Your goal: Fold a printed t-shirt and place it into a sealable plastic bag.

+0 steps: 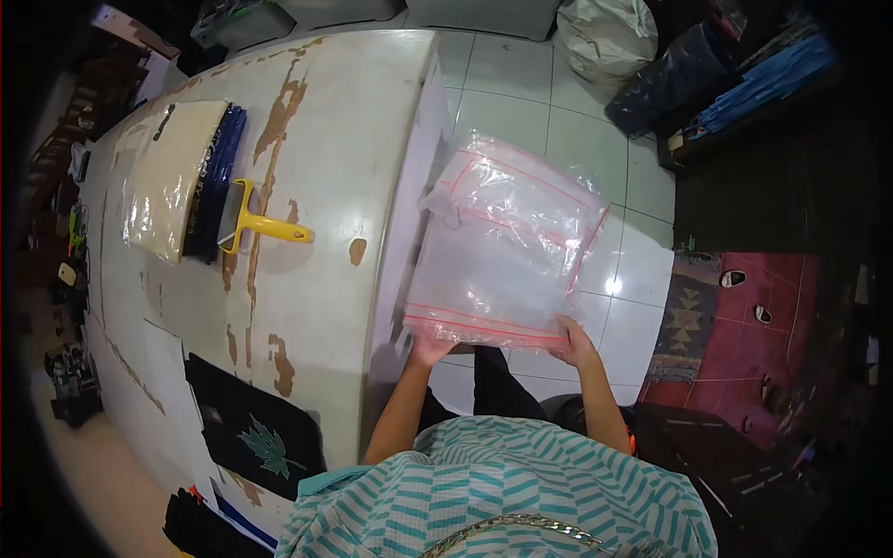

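A stack of clear plastic bags with red edge strips (502, 265) is held in front of me, beside the table and above the tiled floor. My left hand (434, 349) grips its near left corner, the fingers mostly hidden under the plastic. At the near right corner my right hand (575, 342) holds the stack, fingers partly beneath it. On the worn white table (328, 209) lie a cream folded item in clear plastic (174, 174), dark blue packed items (216, 188) and a yellow-handled tool (268, 227). A black cloth with a leaf print (258, 432) lies nearer me.
The table's long edge runs close by on my left. Grey bins (481, 14) and a whitish sack (607, 42) stand at the far side. Dark furniture (746, 195) is on the right, with a patterned mat (682, 321) and shoes (732, 279) nearby.
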